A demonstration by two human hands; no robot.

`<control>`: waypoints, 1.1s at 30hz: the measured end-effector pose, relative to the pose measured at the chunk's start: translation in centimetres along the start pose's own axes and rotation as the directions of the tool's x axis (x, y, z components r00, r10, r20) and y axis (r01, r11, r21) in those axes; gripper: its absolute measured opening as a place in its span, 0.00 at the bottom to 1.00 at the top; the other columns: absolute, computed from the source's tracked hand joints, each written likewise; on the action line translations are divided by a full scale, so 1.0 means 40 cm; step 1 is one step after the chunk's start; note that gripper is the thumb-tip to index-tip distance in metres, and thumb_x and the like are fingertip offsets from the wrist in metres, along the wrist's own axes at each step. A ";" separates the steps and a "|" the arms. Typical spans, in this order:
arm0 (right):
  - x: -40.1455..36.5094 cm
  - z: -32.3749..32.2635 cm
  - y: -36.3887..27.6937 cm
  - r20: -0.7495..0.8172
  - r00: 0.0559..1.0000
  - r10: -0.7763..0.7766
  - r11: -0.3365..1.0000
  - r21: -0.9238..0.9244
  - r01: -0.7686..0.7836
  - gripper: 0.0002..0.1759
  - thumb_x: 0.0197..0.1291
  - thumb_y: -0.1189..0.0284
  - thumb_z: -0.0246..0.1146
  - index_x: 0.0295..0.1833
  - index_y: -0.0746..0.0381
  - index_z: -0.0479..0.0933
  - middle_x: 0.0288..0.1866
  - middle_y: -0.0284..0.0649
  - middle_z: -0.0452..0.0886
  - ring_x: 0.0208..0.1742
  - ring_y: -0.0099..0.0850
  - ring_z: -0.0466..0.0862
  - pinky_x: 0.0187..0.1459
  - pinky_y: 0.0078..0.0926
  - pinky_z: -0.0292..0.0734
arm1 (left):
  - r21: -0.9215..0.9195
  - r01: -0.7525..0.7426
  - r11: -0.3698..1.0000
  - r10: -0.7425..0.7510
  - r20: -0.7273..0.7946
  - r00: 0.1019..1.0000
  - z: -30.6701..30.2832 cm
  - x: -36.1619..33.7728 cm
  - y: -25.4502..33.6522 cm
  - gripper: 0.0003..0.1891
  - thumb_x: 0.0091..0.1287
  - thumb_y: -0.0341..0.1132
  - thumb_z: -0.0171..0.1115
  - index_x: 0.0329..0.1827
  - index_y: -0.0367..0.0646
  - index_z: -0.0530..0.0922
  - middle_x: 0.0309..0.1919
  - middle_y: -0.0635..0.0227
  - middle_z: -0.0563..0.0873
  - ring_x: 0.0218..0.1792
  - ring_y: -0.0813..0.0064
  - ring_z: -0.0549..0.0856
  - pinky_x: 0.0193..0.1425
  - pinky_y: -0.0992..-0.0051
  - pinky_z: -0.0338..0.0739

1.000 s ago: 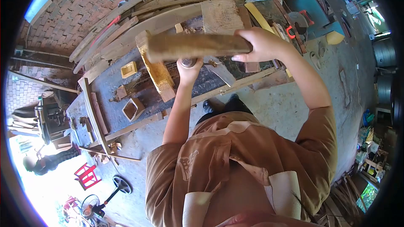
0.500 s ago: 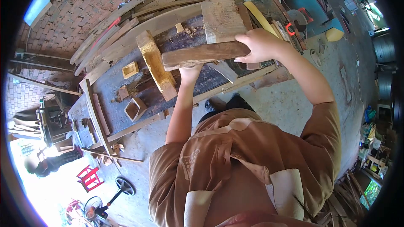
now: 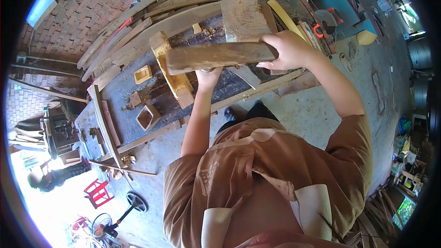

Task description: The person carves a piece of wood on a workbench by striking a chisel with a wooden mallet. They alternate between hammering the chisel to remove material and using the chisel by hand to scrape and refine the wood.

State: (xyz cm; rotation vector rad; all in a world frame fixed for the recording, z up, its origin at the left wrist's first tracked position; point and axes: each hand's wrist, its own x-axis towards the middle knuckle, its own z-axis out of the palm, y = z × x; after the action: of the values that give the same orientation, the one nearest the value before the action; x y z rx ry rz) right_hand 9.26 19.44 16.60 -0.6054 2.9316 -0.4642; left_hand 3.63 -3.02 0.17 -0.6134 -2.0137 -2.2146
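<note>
While level, wooden block (image 3: 216, 57), end inside right hand (image 3: 288, 50) fingers (image 3: 266, 40); left hand (image 3: 208, 77) underneath

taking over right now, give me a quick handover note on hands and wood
Right hand: gripping a dark wooden billet by one end, level above the workbench.
Left hand: fisted under the billet; what it grips is hidden.
Yellow wood block lies on the workbench beside the left hand; small open wooden box further left.
Done: nothing I can confirm.
Left: the striking work at the left hand, by the look of it.
</note>
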 end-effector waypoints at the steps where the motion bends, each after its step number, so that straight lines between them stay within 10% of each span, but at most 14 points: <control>1: -0.004 -0.005 -0.016 -0.116 0.992 -0.049 0.992 0.109 0.061 0.25 0.41 0.54 0.67 0.37 0.62 0.71 0.25 0.48 0.77 0.29 0.46 0.78 0.31 0.38 0.72 | -0.016 0.029 0.999 -0.029 -0.028 0.999 0.002 -0.002 -0.001 0.18 0.50 0.31 0.69 0.42 0.39 0.74 0.38 0.67 0.80 0.40 0.73 0.78 0.47 0.72 0.73; 5: -0.007 0.025 -0.028 -0.200 0.976 -0.083 0.954 0.267 0.136 0.27 0.40 0.54 0.68 0.39 0.63 0.71 0.26 0.48 0.76 0.29 0.47 0.78 0.31 0.37 0.72 | -0.031 -0.010 0.999 0.009 -0.032 0.999 0.013 0.004 0.000 0.18 0.50 0.31 0.68 0.43 0.39 0.73 0.38 0.66 0.80 0.41 0.73 0.78 0.47 0.71 0.73; 10: -0.001 0.016 -0.010 -0.008 0.995 0.101 0.987 -0.128 -0.101 0.26 0.41 0.53 0.68 0.40 0.61 0.72 0.27 0.47 0.77 0.30 0.44 0.79 0.32 0.36 0.73 | 0.261 0.073 0.963 -0.085 0.036 0.996 -0.011 0.007 -0.031 0.20 0.49 0.29 0.68 0.45 0.39 0.72 0.38 0.67 0.79 0.41 0.72 0.78 0.47 0.72 0.73; 15: -0.012 0.019 -0.029 -0.354 0.934 -0.049 0.988 0.120 0.097 0.27 0.43 0.51 0.66 0.40 0.61 0.71 0.25 0.45 0.78 0.27 0.44 0.79 0.31 0.37 0.74 | -0.107 0.065 0.992 -0.069 -0.029 0.997 0.009 0.017 -0.012 0.16 0.48 0.25 0.67 0.41 0.38 0.74 0.36 0.67 0.81 0.38 0.74 0.79 0.47 0.74 0.73; 21: 0.006 0.002 -0.005 0.108 0.985 0.136 0.989 -0.065 -0.129 0.25 0.43 0.53 0.66 0.39 0.61 0.72 0.24 0.47 0.77 0.30 0.46 0.79 0.33 0.38 0.73 | 0.229 -0.014 0.973 0.010 0.020 1.000 -0.004 0.016 -0.019 0.13 0.48 0.24 0.67 0.37 0.38 0.76 0.36 0.67 0.81 0.38 0.75 0.78 0.44 0.74 0.74; 25: -0.002 -0.008 -0.034 -0.295 0.955 -0.031 0.959 0.261 0.112 0.25 0.42 0.53 0.66 0.38 0.62 0.72 0.26 0.48 0.78 0.31 0.46 0.79 0.33 0.38 0.73 | -0.085 0.114 0.990 -0.112 0.030 0.993 0.008 0.025 0.017 0.15 0.48 0.21 0.63 0.40 0.38 0.76 0.39 0.68 0.80 0.38 0.73 0.79 0.44 0.72 0.73; 29: 0.002 0.034 -0.021 -0.135 0.991 0.011 0.962 0.273 0.026 0.26 0.40 0.57 0.69 0.41 0.62 0.71 0.28 0.49 0.77 0.30 0.47 0.78 0.32 0.36 0.72 | -0.122 0.027 0.992 -0.029 -0.016 0.999 0.015 0.020 -0.002 0.17 0.50 0.28 0.68 0.43 0.38 0.74 0.37 0.67 0.80 0.39 0.74 0.78 0.45 0.73 0.73; 33: -0.002 0.025 0.004 0.004 0.997 0.076 0.996 -0.037 -0.076 0.26 0.39 0.57 0.69 0.41 0.61 0.72 0.26 0.47 0.76 0.28 0.45 0.78 0.30 0.38 0.72 | 0.223 -0.031 0.974 0.015 0.074 0.997 -0.019 0.019 -0.016 0.16 0.52 0.34 0.68 0.41 0.39 0.76 0.39 0.65 0.80 0.40 0.72 0.78 0.45 0.71 0.73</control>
State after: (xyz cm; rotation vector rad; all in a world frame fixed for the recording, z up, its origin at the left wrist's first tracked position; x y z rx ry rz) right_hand 9.45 19.35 15.62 -0.4959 2.9513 -0.4005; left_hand 2.56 -3.52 -0.20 -0.6936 -2.2374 -1.9398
